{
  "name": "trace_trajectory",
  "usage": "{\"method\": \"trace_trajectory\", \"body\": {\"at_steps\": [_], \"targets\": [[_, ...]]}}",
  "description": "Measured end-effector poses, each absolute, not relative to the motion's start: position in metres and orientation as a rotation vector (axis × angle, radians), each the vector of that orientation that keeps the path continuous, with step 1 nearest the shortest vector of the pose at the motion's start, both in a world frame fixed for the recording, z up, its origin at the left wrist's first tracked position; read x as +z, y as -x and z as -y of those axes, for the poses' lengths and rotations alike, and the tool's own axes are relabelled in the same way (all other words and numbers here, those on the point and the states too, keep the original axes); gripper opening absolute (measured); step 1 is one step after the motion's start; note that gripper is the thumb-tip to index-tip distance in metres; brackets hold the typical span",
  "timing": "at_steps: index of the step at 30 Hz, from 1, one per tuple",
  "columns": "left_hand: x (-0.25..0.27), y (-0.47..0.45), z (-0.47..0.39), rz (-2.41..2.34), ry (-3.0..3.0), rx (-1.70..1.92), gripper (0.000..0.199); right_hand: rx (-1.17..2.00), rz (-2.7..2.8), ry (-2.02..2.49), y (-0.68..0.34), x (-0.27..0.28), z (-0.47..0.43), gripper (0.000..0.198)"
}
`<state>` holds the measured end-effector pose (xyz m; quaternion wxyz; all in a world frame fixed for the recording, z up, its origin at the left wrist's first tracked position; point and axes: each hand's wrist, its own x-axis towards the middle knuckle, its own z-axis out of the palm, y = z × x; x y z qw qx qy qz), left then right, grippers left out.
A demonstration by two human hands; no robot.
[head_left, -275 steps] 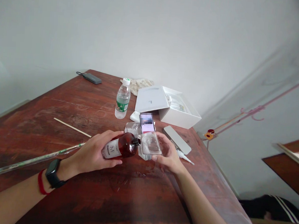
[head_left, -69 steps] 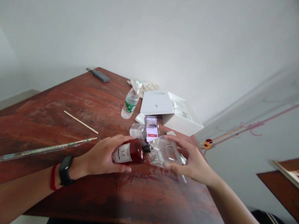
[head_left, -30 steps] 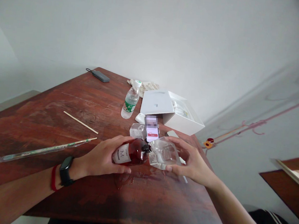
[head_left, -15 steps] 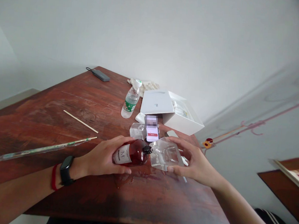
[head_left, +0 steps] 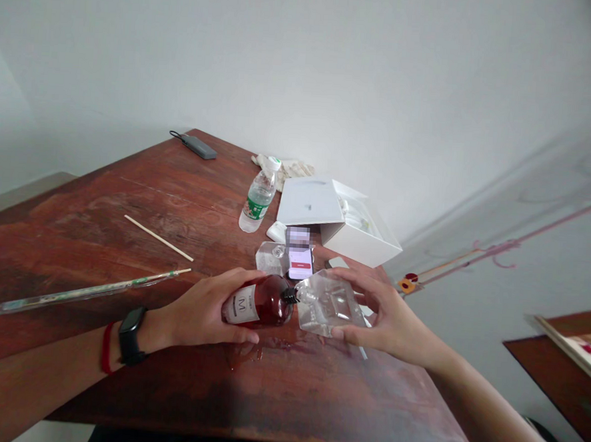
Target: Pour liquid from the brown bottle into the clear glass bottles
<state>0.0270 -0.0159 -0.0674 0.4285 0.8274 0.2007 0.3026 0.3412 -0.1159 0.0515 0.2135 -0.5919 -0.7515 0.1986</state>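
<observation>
My left hand [head_left: 215, 306] is wrapped round a dark red bottle [head_left: 274, 301] with a grey label marked "M". The bottle lies tilted on its side, its black threaded neck pointing right. Fingers and thumb of my right hand [head_left: 370, 309] grip a clear, faceted plastic pouch [head_left: 326, 303]. The pouch's spout meets the bottle's neck; whether liquid runs between them I cannot tell. Just behind the bottle lies another clear faceted piece [head_left: 269, 258] with a round spout. Small wet drops show on the table below the bottle.
On the wooden table [head_left: 284, 400] stand a water bottle [head_left: 257, 202] and an open white box [head_left: 309, 205]. A lit phone [head_left: 301, 263], a white case [head_left: 276, 232], a cloth [head_left: 296, 171] and a grey device [head_left: 198, 146] lie around. Bare [head_left: 159, 237] and wrapped chopsticks [head_left: 91, 292] rest left.
Both hands keep their grip, and the bottle and pouch stay mouth to mouth. The pouch looks slightly shifted in my right hand. The whole view has moved a little.
</observation>
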Motion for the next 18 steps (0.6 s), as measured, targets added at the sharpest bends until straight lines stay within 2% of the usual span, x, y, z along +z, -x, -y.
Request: {"method": "trace_trajectory", "body": {"at_steps": [18], "targets": [[-0.0688, -0.0268, 0.0159, -0.492, -2.042, 0.736, 0.084, 0.663, 2.075, 1.663, -0.3363, 0.0605, 0.1174, 0.066]]}}
